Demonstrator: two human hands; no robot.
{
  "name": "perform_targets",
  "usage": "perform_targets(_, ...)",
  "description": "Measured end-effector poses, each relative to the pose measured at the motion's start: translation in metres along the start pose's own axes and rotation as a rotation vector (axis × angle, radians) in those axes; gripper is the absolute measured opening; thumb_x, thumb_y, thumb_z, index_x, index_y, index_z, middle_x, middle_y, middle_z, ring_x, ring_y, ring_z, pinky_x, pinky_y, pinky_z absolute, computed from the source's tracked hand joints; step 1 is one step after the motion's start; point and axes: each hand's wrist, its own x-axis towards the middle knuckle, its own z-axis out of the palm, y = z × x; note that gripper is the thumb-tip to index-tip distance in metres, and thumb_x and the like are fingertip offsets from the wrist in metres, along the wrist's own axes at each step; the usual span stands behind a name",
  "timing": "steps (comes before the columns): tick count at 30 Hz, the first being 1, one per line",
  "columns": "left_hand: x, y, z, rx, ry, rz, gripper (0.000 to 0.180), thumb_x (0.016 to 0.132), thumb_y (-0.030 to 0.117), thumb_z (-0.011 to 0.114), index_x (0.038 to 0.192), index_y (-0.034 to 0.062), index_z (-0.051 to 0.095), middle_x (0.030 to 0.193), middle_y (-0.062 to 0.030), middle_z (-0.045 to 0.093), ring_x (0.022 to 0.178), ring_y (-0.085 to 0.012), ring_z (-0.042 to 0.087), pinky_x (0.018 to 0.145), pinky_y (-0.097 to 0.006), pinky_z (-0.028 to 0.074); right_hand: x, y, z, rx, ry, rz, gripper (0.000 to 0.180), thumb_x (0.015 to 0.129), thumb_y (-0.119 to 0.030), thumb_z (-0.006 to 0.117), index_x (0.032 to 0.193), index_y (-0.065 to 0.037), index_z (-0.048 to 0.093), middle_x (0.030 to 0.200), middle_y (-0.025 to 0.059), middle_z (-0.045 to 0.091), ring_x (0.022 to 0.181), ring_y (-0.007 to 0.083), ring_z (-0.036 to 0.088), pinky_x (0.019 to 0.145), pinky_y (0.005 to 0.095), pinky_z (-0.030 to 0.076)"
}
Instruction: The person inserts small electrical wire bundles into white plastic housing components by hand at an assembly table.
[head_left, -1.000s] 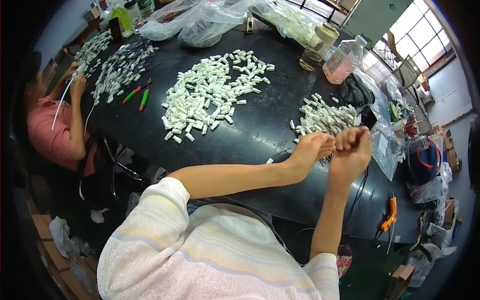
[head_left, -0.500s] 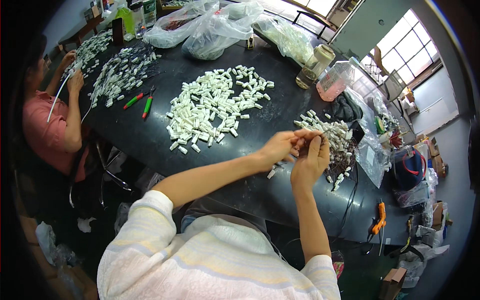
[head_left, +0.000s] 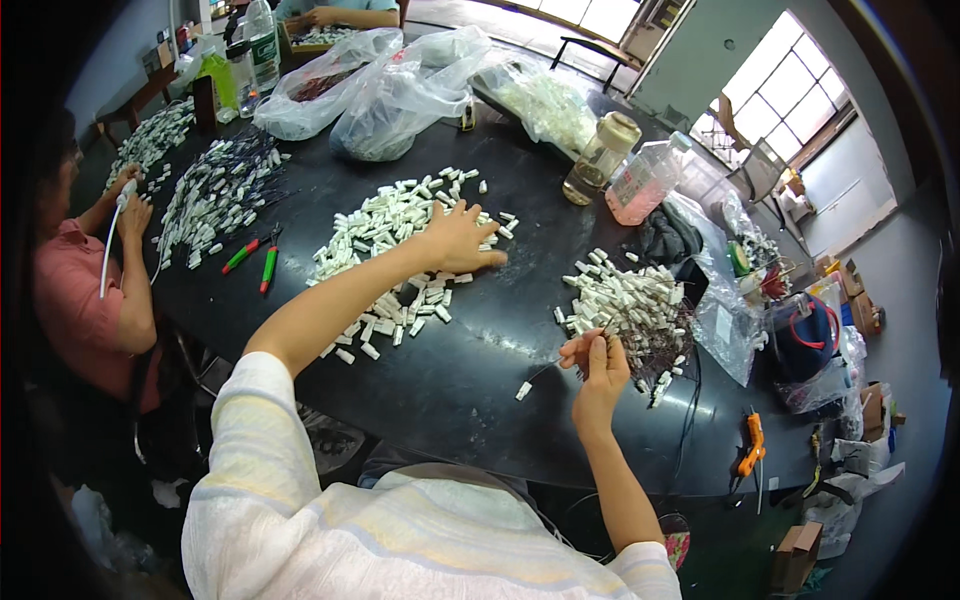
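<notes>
My left hand (head_left: 460, 240) lies over the right side of a big pile of small white plastic connectors (head_left: 375, 228), its fingers spread on the pieces. Whether a piece is under the fingertips is hidden. At the right, my right hand (head_left: 598, 375) pinches a thin dark wire (head_left: 546, 369). One white connector (head_left: 523, 391) hangs at the wire's left end, just over the black tabletop. Beyond this hand lies a second heap of white connectors (head_left: 622, 298) with dark wires attached, its near edge close to my fingers.
Red-green pliers (head_left: 269, 268) lie left of the pile. Far back are plastic bags (head_left: 395, 110), a lidded jar (head_left: 602, 158) and a pink-liquid bottle (head_left: 648, 185). An orange glue gun (head_left: 752, 445) lies at right. A co-worker in a pink shirt (head_left: 90, 275) handles a white cable at left.
My hands were together near the right heap. Now the left has moved left onto the pile of connectors, while the right stays near the heap, slightly lower, with the wire.
</notes>
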Motion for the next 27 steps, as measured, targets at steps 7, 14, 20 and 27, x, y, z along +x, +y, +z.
perform_targets(7, -0.027, -0.002, 0.040, 0.074, 0.560, 0.084, 0.025, 0.074, 0.024, 0.059, 0.094, 0.0099, 0.053, 0.094, -0.0106, 0.050, 0.097, -0.0262, 0.044, 0.074, -0.045, 0.035, -0.024, 0.011, 0.000, -0.561, -0.471, -0.441, 0.009, 0.081, 0.003, 0.046, 0.087, -0.001, 0.050, 0.069, 0.0096, 0.056, 0.050, 0.0174, 0.049, 0.047, 0.0277, 0.039)
perform_targets(14, -0.026, -0.006, 0.037, -0.120, 0.710, 0.074, 0.017, 0.073, 0.013, 0.058, 0.086, 0.0051, 0.051, 0.080, -0.0142, 0.051, 0.082, -0.0300, 0.052, 0.058, -0.038, 0.047, -0.015, 0.023, 0.004, -1.047, -0.643, -0.717, 0.020, 0.067, 0.004, 0.049, 0.086, -0.002, 0.048, 0.072, 0.0109, 0.047, 0.058, 0.0264, 0.053, 0.049, 0.0334, 0.045)
perform_targets(20, -0.017, -0.018, 0.031, -0.278, 0.622, -0.080, 0.014, 0.080, 0.013, 0.051, 0.088, 0.0045, 0.044, 0.078, -0.0147, 0.053, 0.070, -0.0318, 0.057, 0.059, -0.042, 0.046, 0.022, 0.022, -0.021, -1.012, -0.372, -0.601, 0.011, 0.078, 0.004, 0.046, 0.088, 0.001, 0.050, 0.072, 0.0144, 0.054, 0.063, 0.0287, 0.057, 0.053, 0.0353, 0.045)
perform_targets(27, -0.026, -0.070, 0.002, -1.956, 0.443, -0.363, 0.016, 0.087, 0.010, 0.048, 0.097, -0.0018, 0.045, 0.083, -0.0137, 0.054, 0.062, -0.0136, 0.054, 0.037, -0.020, 0.036, -0.001, 0.007, -0.005, -0.636, -0.362, -0.429, 0.012, 0.088, -0.006, 0.044, 0.089, 0.000, 0.054, 0.058, 0.0056, 0.049, 0.051, 0.0126, 0.047, 0.049, 0.0253, 0.036)
